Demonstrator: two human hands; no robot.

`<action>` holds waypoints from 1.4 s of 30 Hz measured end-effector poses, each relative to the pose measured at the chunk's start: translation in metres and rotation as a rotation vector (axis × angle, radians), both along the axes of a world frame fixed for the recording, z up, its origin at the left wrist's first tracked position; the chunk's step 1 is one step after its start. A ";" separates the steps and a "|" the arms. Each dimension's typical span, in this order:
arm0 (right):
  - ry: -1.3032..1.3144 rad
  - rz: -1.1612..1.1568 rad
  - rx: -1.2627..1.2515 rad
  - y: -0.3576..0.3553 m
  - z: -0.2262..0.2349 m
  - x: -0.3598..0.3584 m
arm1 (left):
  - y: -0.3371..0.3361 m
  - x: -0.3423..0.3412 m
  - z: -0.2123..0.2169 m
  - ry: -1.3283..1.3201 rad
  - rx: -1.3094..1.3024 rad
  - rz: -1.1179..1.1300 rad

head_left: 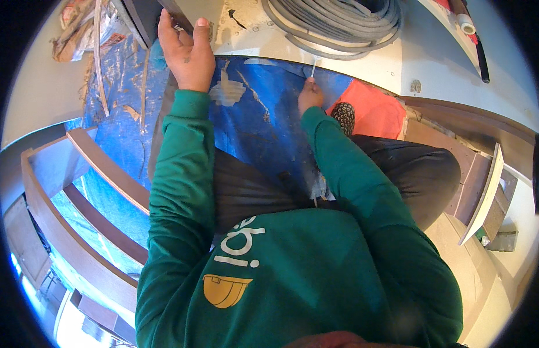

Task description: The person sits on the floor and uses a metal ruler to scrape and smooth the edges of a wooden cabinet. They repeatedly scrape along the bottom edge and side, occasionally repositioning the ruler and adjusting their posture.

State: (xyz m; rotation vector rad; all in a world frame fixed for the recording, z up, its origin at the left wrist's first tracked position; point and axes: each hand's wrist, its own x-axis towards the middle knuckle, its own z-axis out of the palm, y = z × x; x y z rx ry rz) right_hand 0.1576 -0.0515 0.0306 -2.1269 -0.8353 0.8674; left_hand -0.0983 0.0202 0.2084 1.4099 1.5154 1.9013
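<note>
My left hand (187, 51) grips a dark panel's (143, 17) edge; my right hand (309, 95) pinches a thin white tool (313, 68) against the blue tarp (263, 124).

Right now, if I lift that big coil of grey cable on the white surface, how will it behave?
The coil of grey cable has many thick loops, so it is probably heavy. No ties are visible, so the loops may sag and spread. It lies flat on the white surface, so it is unlikely to roll.

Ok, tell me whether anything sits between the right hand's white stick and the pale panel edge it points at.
Nothing visible does. The right hand holds the thin white stick with its tip already at the pale panel edge, just below the coiled grey cable.
</note>
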 end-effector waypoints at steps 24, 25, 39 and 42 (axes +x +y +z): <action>0.649 0.352 -0.142 0.027 0.027 -0.119 | -0.007 -0.014 -0.006 0.248 0.026 0.218; 0.819 0.296 -0.173 0.028 0.046 -0.111 | -0.011 -0.015 -0.001 0.351 0.081 0.261; 1.259 0.143 0.126 0.053 0.128 0.006 | -0.062 0.068 -0.021 0.491 -0.734 -0.926; 1.320 0.119 0.229 0.057 0.130 0.008 | -0.071 0.074 -0.034 0.581 -0.855 -1.048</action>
